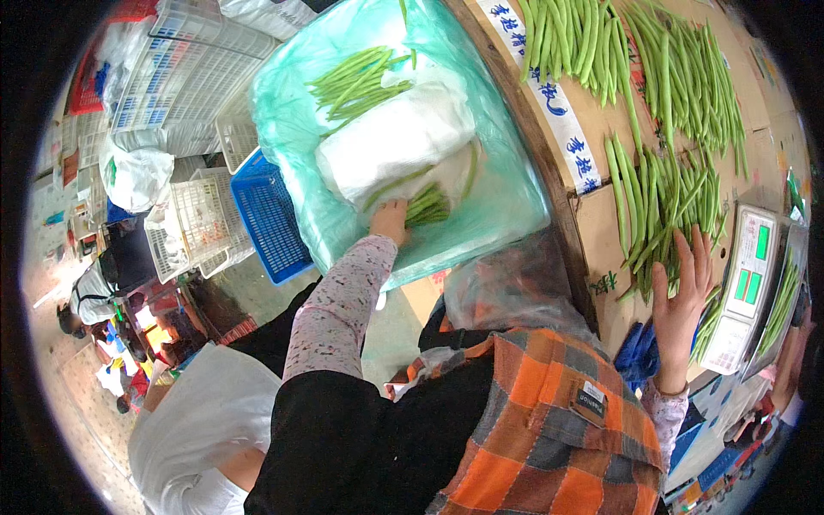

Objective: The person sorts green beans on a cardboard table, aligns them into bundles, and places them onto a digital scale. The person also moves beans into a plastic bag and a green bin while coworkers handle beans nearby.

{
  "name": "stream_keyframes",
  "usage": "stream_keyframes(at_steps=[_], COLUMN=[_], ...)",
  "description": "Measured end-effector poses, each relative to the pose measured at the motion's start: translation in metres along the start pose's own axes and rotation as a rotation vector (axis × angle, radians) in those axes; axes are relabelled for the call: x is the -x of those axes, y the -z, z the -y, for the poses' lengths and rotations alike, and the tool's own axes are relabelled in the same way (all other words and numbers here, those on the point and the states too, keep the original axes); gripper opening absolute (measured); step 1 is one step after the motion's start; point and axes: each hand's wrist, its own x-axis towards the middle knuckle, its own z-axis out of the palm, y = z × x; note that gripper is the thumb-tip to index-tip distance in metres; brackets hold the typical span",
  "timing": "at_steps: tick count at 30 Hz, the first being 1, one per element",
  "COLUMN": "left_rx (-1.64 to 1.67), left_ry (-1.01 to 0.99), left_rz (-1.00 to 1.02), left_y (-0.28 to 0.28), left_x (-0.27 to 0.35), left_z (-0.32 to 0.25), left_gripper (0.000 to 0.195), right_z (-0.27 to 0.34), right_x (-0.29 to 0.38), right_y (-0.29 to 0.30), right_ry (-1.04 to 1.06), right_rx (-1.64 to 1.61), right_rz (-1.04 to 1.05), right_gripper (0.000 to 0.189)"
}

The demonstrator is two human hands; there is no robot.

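My left hand (389, 222) reaches into a container lined with a green plastic bag (508, 187) and grips the near end of a small bundle of green beans (428, 205). Its fingertips are partly hidden. Beside that bundle lies a white sheet (396, 145), folded over, with more green beans (357, 80) beyond it. On the cardboard-covered table, my right hand (685, 283) rests its spread fingers on a loose pile of green beans (676, 199), thumb apart.
Two more piles of beans (573, 42) (692, 90) lie farther back on the table. A digital scale (740, 290) stands right of my right hand, near a blue glove-like item (634, 351). A blue plastic basket (270, 215) and stacked white crates (187, 77) are at left. Someone in white (206, 412) is close at lower left.
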Motion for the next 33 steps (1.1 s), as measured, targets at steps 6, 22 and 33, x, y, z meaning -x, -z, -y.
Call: stream_keyframes(at_steps=[6, 22, 33], left_rx=[0.226, 1.727, 0.942], left_ry=[0.001, -0.301, -0.996], left_rz=[0.171, 0.458, 0.203], left_y=[0.039, 0.237, 0.225], left_x=[0.018, 0.054, 0.083], left_z=[0.007, -0.173, -0.348], left_gripper=[0.059, 0.039, 0.086], right_z=[-0.012, 0.026, 0.006], right_x=[0.005, 0.014, 0.016], right_y=[0.006, 0.033, 0.011], right_ry=[-0.004, -0.255, -0.698], right_rx=[0.002, -1.059, -2.038], right_rz=[-0.032, 0.100, -0.250], right_gripper=[0.042, 0.032, 0.043])
